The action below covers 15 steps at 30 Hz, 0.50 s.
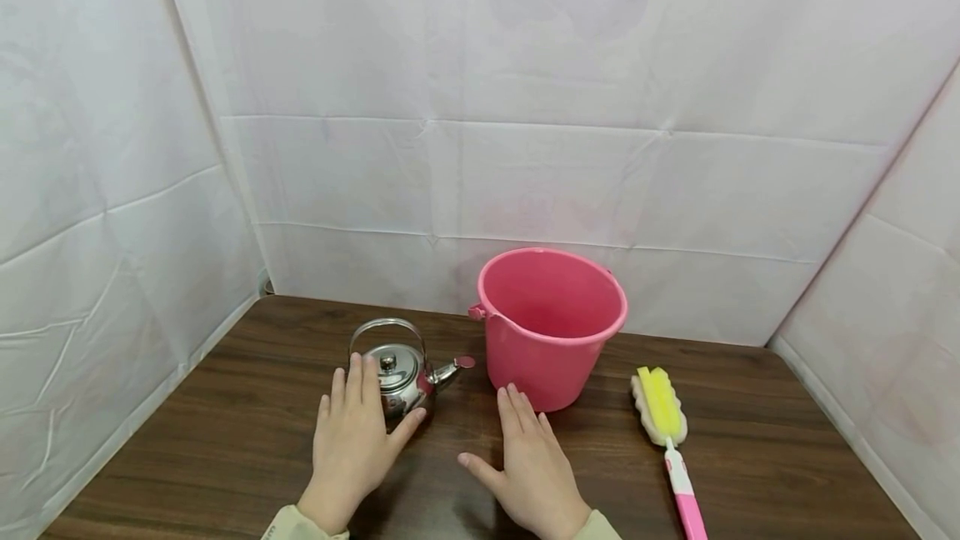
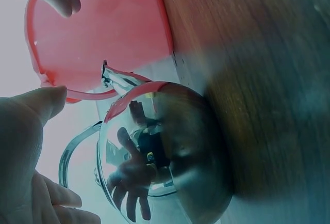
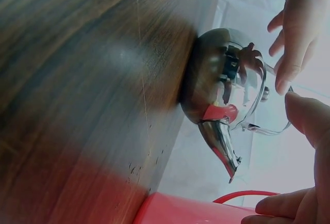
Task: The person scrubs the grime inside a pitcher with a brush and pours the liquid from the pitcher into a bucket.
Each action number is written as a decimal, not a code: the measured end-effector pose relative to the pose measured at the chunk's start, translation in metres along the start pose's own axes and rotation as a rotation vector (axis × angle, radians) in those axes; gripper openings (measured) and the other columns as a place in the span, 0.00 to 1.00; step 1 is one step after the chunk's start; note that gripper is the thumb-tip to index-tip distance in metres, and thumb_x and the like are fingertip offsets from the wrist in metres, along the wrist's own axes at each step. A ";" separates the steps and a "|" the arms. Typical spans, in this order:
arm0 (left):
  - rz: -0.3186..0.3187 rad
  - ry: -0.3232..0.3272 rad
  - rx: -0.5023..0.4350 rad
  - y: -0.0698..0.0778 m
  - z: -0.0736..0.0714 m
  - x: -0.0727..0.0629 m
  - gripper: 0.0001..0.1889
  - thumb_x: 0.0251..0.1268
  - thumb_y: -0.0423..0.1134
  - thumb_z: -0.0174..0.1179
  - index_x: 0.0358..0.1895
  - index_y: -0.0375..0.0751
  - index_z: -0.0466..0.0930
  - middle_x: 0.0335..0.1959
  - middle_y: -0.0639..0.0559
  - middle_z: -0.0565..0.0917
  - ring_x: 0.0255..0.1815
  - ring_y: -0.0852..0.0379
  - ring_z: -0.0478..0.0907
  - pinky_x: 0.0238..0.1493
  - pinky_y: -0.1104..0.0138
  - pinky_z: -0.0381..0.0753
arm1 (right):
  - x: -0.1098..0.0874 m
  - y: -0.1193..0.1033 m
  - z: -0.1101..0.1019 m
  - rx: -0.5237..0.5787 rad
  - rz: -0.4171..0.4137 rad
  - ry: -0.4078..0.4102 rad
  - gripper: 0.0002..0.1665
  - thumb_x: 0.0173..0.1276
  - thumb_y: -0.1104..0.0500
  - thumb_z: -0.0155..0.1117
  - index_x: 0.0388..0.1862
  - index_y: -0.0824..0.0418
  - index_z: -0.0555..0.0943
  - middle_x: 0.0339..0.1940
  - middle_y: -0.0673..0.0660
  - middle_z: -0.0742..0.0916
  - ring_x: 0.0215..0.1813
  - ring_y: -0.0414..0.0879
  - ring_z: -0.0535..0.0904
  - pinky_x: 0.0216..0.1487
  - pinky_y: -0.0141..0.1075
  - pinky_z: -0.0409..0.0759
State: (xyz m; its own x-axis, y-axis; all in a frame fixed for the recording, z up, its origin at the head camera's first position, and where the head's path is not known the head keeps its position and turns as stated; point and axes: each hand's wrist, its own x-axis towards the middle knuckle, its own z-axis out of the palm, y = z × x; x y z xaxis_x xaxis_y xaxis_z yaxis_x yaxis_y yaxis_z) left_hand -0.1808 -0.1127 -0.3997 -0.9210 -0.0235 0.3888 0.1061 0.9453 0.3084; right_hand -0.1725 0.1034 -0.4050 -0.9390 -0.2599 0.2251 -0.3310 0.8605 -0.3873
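Note:
A shiny metal kettle [image 1: 405,394] with an arched handle and a lid stands on the table, its spout toward the bucket. My left hand [image 1: 351,440], fingers straight and thumb spread, hovers at the kettle's near side and hides part of it. To its right a pink bucket [image 1: 543,357] stands upright. In front of the bucket is my right hand [image 1: 528,461], flat with straight fingers, the fingertips overlapping the bucket's lower wall in the head view. The left wrist view shows the kettle [image 2: 165,152] mirroring a spread hand. Neither hand holds anything.
A bottle brush [image 1: 663,419] with a yellow and white sponge head and a pink and white handle lies at the right of the dark wooden table [image 1: 757,432]. White cloth walls [image 1: 525,65] rise behind the table and on both sides.

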 end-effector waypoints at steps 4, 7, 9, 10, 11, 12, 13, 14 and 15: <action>-0.005 0.001 -0.003 -0.002 -0.001 0.000 0.50 0.60 0.65 0.55 0.70 0.26 0.52 0.71 0.29 0.57 0.70 0.28 0.56 0.61 0.36 0.62 | 0.000 -0.002 0.001 -0.004 -0.009 0.006 0.57 0.58 0.26 0.54 0.71 0.67 0.61 0.72 0.64 0.66 0.74 0.59 0.60 0.69 0.57 0.60; -0.006 -0.001 -0.002 -0.003 -0.002 -0.001 0.50 0.60 0.65 0.54 0.70 0.25 0.52 0.71 0.28 0.56 0.69 0.28 0.56 0.60 0.36 0.62 | 0.000 -0.003 0.002 -0.011 -0.016 0.016 0.55 0.58 0.28 0.57 0.70 0.67 0.61 0.72 0.64 0.66 0.74 0.59 0.60 0.69 0.56 0.61; -0.005 0.000 -0.001 -0.003 -0.002 -0.001 0.50 0.60 0.65 0.54 0.70 0.25 0.52 0.71 0.28 0.56 0.69 0.28 0.56 0.60 0.35 0.63 | 0.000 -0.003 0.003 -0.013 -0.022 0.023 0.55 0.58 0.30 0.58 0.70 0.67 0.61 0.72 0.64 0.66 0.73 0.59 0.60 0.69 0.56 0.61; -0.005 0.001 0.000 -0.004 -0.002 -0.001 0.50 0.60 0.65 0.53 0.70 0.24 0.52 0.71 0.28 0.56 0.69 0.28 0.56 0.60 0.35 0.63 | 0.001 -0.004 0.004 -0.013 -0.024 0.023 0.55 0.58 0.30 0.58 0.70 0.68 0.61 0.72 0.65 0.66 0.73 0.59 0.60 0.69 0.56 0.61; -0.006 0.002 0.001 -0.004 -0.003 -0.001 0.50 0.61 0.66 0.53 0.70 0.24 0.52 0.71 0.28 0.56 0.69 0.28 0.56 0.60 0.35 0.63 | 0.001 -0.004 0.004 -0.013 -0.027 0.023 0.55 0.59 0.30 0.58 0.70 0.68 0.61 0.72 0.65 0.66 0.73 0.59 0.60 0.69 0.56 0.61; -0.008 0.004 0.002 -0.004 -0.003 -0.001 0.50 0.61 0.66 0.53 0.70 0.24 0.52 0.71 0.28 0.56 0.69 0.28 0.56 0.60 0.35 0.63 | 0.001 -0.004 0.004 -0.013 -0.029 0.023 0.55 0.59 0.29 0.58 0.70 0.68 0.61 0.72 0.65 0.66 0.73 0.59 0.60 0.69 0.56 0.61; -0.010 0.006 0.002 -0.005 -0.003 -0.001 0.50 0.61 0.66 0.53 0.70 0.24 0.52 0.71 0.28 0.56 0.69 0.27 0.56 0.59 0.35 0.63 | 0.001 -0.005 0.005 -0.013 -0.030 0.021 0.55 0.59 0.29 0.57 0.70 0.68 0.61 0.72 0.65 0.66 0.73 0.59 0.60 0.69 0.56 0.61; -0.012 0.008 0.002 -0.005 -0.004 -0.001 0.50 0.60 0.65 0.54 0.70 0.24 0.52 0.71 0.28 0.56 0.69 0.27 0.56 0.59 0.35 0.63 | 0.001 -0.005 0.005 -0.014 -0.033 0.020 0.55 0.59 0.29 0.57 0.70 0.68 0.61 0.72 0.65 0.66 0.73 0.59 0.60 0.69 0.56 0.61; -0.016 0.010 0.000 -0.005 -0.004 -0.001 0.50 0.60 0.65 0.54 0.70 0.24 0.53 0.71 0.28 0.56 0.69 0.27 0.56 0.59 0.35 0.63 | 0.002 -0.005 0.005 -0.014 -0.035 0.019 0.55 0.59 0.28 0.56 0.70 0.68 0.61 0.72 0.64 0.66 0.73 0.59 0.60 0.69 0.56 0.61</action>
State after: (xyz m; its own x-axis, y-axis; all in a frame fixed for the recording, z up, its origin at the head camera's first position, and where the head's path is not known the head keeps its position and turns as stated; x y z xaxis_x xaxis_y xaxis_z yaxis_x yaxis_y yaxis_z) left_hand -0.1791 -0.1188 -0.3980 -0.9188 -0.0415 0.3925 0.0917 0.9448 0.3146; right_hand -0.1728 0.0964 -0.4074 -0.9248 -0.2822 0.2551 -0.3626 0.8569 -0.3664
